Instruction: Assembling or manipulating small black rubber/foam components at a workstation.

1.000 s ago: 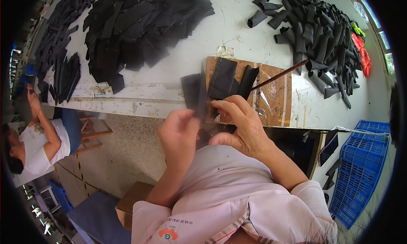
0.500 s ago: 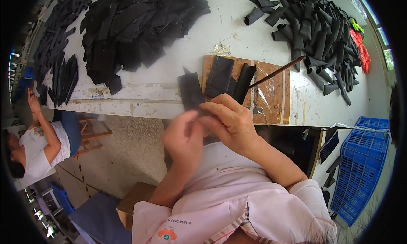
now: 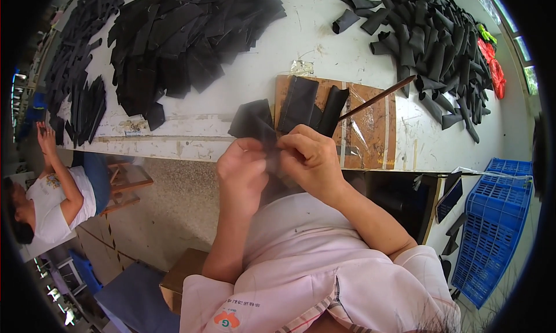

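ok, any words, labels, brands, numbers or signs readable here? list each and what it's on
Wearer's pale shirt: line of small characters, plus orange emblem bearing a letter; not transcribed.
Other person's white shirt: print, too small to read.
Brown board: yellowish mark, too faint to read.
Black fabric piece: no text visible.

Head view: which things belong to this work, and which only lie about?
Likely work:
- held black fabric piece
- flat black fabric pile
- black fabric tubes
- taped board
- brown rod

Likely lying about:
- blue plastic crate
- cardboard box
- red plastic
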`<state>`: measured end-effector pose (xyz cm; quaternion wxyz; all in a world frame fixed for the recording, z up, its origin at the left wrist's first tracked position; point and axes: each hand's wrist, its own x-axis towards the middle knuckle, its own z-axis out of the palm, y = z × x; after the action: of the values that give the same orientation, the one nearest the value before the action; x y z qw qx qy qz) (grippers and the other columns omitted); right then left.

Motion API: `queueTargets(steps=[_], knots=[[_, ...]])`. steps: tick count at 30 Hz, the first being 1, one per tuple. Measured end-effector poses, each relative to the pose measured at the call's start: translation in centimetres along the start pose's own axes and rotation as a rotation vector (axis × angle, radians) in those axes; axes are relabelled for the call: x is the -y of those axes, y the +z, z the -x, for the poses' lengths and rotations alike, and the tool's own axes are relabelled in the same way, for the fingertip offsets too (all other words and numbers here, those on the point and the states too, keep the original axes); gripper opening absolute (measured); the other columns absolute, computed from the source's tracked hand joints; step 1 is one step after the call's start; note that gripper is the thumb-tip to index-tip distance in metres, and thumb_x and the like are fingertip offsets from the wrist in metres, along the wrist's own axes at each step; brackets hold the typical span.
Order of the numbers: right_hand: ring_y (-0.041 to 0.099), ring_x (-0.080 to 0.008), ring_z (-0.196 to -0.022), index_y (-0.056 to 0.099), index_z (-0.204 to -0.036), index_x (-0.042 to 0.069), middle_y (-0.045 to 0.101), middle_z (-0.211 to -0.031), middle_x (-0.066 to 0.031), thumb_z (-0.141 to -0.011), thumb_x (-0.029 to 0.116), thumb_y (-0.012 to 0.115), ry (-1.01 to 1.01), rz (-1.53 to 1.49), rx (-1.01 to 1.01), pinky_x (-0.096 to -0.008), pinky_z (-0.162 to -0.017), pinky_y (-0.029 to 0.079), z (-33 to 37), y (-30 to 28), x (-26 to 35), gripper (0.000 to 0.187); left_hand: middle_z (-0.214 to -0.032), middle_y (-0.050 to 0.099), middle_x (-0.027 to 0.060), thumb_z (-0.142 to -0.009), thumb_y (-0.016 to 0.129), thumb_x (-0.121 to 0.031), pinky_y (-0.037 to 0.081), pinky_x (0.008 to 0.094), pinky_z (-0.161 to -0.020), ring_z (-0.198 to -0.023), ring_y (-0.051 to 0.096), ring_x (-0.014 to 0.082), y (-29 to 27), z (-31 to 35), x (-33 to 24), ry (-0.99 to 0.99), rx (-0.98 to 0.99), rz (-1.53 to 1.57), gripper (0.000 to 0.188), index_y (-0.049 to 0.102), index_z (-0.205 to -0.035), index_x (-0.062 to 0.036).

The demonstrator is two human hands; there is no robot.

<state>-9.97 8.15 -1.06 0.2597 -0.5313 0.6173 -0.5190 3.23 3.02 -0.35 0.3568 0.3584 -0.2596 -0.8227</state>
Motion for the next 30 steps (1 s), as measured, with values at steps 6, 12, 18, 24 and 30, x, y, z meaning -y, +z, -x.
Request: queueTargets(steps=[6,12,18,24,30], knots=[[0.040,-0.0070,-0.054,0.058,-0.077,0.003,0.047,-0.066,0.0035,-0.077,0.007,0.061,0.737,-1.093,0.224,-0.0197,-0.048,0.033,0.4,-0.8,-0.9,0.006,-0.072,0.053,0.0042,-0.068,0.047,0.009,0.025,0.0145,-0.035,-0.043,0.033,0.0003,0.9,-0.1,0.2,0.029,-0.104,-0.238,0.024,0.049,-0.091,0.0012],[0.036,-0.0042,-0.058,0.050,-0.075,0.006,0.043,-0.064,0.0043,-0.084,0.019,0.055,0.652,-1.172,0.292,-0.0185,-0.049,0.030,0.5,-0.4,-0.4,0.016,-0.075,0.058,0.0060,-0.071,0.048,0.011,0.027,0.0147,-0.035,-0.046,0.041,0.0008,0.6,-0.2,2.2,0.581,-0.268,-0.807,0.022,0.051,-0.091,0.0028],[0.037,-0.0046,-0.059,0.050,-0.074,0.007,0.043,-0.065,0.0046,-0.084,0.022,0.056,0.556,-0.892,0.227,-0.0182,-0.051,0.031,0.7,-1.2,-1.0,0.019,-0.077,0.058,0.0067,-0.067,0.054,0.009,0.030,0.0152,-0.039,-0.050,0.044,0.0025,0.2,0.8,-0.4,-0.019,0.053,-0.234,0.032,0.049,-0.098,0.0007],[0.040,-0.0041,-0.064,0.050,-0.074,0.005,0.047,-0.077,0.0018,-0.084,0.017,0.056,0.362,-1.046,0.234,-0.0168,-0.059,0.034,0.9,-1.0,0.0,0.017,-0.085,0.058,0.0135,-0.068,0.051,0.008,0.027,0.0152,-0.037,-0.043,0.041,0.0039,0.9,2.1,-0.5,-0.153,0.480,0.173,0.046,0.039,-0.112,0.0037],[0.043,-0.0087,-0.066,0.049,-0.078,0.000,0.050,-0.086,-0.0036,-0.084,0.009,0.053,0.191,-0.682,0.120,-0.0212,-0.057,0.037,0.7,-2.5,-0.1,0.010,-0.081,0.058,0.0032,-0.076,0.056,0.003,0.037,0.0151,-0.050,-0.061,0.050,0.0048,2.9,2.6,1.0,0.321,-0.089,-0.649,0.015,0.060,-0.090,0.0004]])
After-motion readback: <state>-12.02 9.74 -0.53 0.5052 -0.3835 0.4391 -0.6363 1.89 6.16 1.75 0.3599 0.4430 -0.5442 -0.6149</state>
